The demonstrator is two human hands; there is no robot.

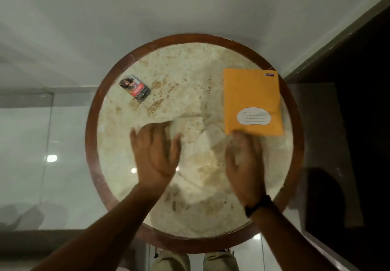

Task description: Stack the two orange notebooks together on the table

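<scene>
No text can be read with certainty. On the orange notebook (252, 100), a white rounded label (253, 117) is seen near its lower edge, with 4 faint ruled lines and small printed words at their left ends, too blurred to be made out. A small dark brand tag (268, 74) is set in the notebook's upper right corner; its lettering is too small to be read. On the small packet (135, 87), a red panel with white print is shown, but the words are illegible.
</scene>
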